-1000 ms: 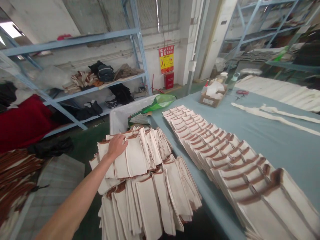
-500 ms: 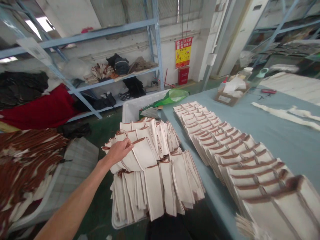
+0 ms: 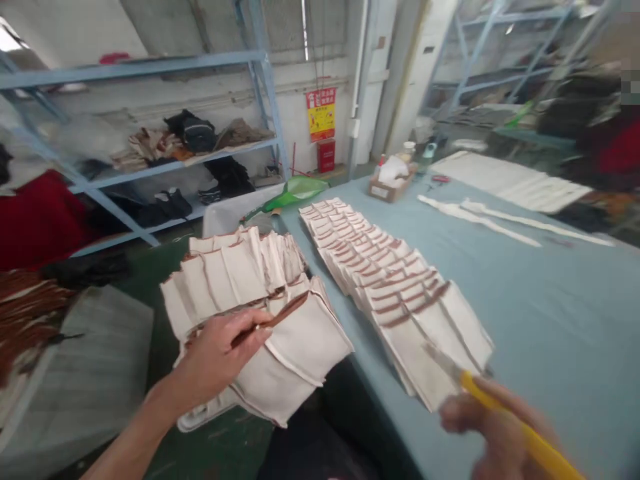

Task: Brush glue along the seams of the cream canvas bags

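My left hand (image 3: 227, 343) is closed on the brown top edge of a cream fabric panel (image 3: 300, 347) with seams across it. The panel hangs tilted in front of a stack of similar cream panels (image 3: 225, 273) in a white plastic bin. At the lower right, my right hand (image 3: 500, 427) is wrapped round a yellow-handled tool (image 3: 520, 430). Its pale, narrow tip is blurred, so its exact kind does not show. That tip points at the near end of a long overlapping row of cream panels with brown edges (image 3: 380, 267) on the table.
The blue-green table (image 3: 540, 320) carries a small cardboard box (image 3: 393, 183), white strips (image 3: 480, 220) and a large pale sheet (image 3: 515, 180). A grey-sided bin (image 3: 105, 353) with brown pieces stands at left. Blue shelving (image 3: 175, 70) lies behind.
My view has swung to the right. My left hand has pulled a panel toward me from the stack. My right hand has come into view with the yellow-handled tool.
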Motion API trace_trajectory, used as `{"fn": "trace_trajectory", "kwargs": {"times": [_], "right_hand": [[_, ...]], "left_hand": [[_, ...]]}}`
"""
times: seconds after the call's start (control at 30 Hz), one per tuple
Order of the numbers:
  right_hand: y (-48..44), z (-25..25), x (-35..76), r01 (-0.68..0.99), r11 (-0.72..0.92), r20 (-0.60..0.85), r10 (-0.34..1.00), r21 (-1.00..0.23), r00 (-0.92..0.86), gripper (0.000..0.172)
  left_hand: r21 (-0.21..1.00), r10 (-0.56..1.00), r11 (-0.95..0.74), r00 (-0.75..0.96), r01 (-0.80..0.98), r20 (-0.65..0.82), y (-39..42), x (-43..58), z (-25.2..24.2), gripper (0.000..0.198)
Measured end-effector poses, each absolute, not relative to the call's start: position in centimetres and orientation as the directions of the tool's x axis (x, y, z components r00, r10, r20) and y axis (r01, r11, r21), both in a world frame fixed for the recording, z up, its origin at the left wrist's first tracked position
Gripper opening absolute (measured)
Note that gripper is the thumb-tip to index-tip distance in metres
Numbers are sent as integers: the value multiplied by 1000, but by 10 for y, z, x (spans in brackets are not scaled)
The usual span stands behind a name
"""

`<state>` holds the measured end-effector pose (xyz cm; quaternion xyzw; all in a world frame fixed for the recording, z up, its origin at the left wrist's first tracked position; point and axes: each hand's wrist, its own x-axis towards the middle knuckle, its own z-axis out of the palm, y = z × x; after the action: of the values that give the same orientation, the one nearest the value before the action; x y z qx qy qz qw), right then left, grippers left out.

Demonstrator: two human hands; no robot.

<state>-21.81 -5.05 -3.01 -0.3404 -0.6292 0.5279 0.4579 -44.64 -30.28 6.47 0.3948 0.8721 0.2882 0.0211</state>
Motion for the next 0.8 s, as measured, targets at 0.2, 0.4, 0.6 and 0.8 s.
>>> {"fn": "trace_trajectory", "kwargs": {"times": [0.2, 0.4, 0.6, 0.8], "right_hand": [[-31, -17, -175, 52, 565, 496, 762, -823, -416, 31], [-35, -14, -109, 223, 573, 576, 815, -788, -59, 35], [-36, -7, -68, 322, 536, 602, 783, -781, 156, 38], [-40, -15, -59, 371, 515, 599, 784, -773, 162, 31]], "left_hand": [[554, 866, 98, -345, 827, 361, -213, -352, 55, 21], [454, 833, -181, -109, 872, 542, -157, -290, 34, 21], [326, 730, -287, -15, 901, 683, -123, -241, -6, 37], [380, 700, -289, -77, 879, 710, -103, -230, -36, 36]]}}
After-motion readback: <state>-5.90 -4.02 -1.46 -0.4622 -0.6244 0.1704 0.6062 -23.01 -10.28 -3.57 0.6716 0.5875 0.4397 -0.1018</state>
